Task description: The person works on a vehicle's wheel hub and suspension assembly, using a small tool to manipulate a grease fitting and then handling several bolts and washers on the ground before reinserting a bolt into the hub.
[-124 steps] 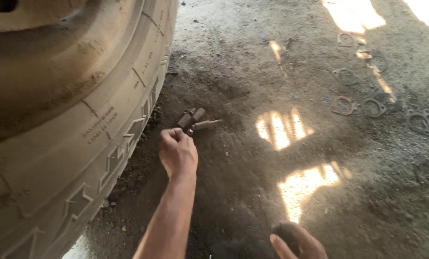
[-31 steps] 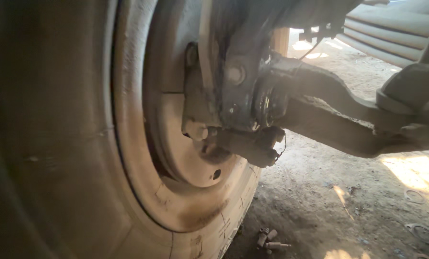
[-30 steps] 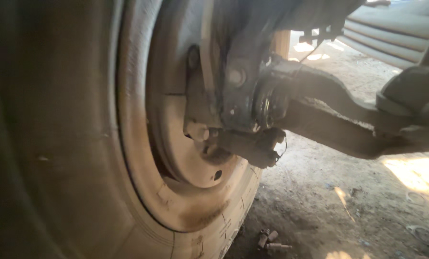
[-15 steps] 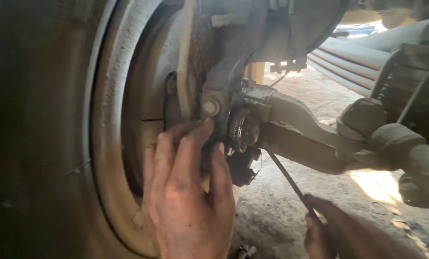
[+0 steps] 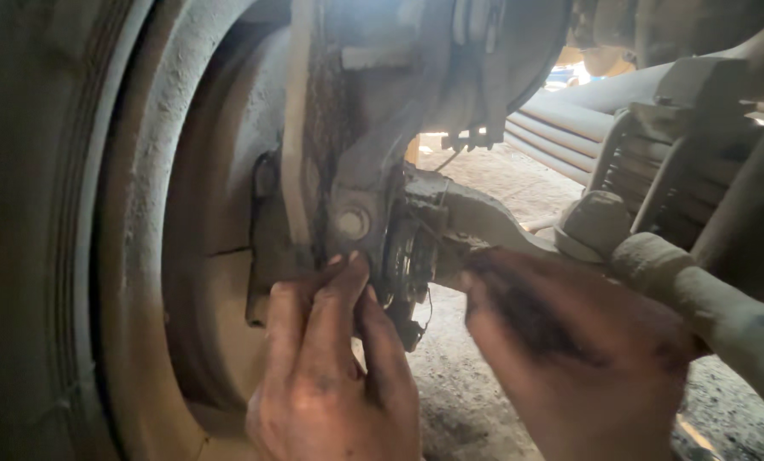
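— Head view: what is seen at the left hand (image 5: 331, 376)?

— It is raised against the inner side of the wheel rim (image 5: 143, 256), with its fingers (image 5: 341, 290) stretched upward and pressed to the dusty metal bracket (image 5: 348, 196) just below a round bolt head (image 5: 352, 224). Nothing is seen gripped in it; the fingers are laid flat and loosely extended rather than curled.

— And the right hand (image 5: 578, 350)?

— It is held close beside the left one, its back turned to the camera and smeared with dark grease. Its fingertips are brought up against the underside of the thick steering arm (image 5: 484, 218), near the dark ribbed part (image 5: 408, 265) that sits between the two hands. Whether anything is clasped inside it cannot be told, since the palm is hidden.

— Where is that ribbed part placed?

— It is fixed at the joint where the steering arm meets the bracket, just right of the left thumb, touching or nearly touching it.

— What else is shown?

— A rusty rod (image 5: 706, 299) is seen crossing at the right, a stack of leaf springs (image 5: 570, 128) behind, and dirt ground (image 5: 467, 401) below.
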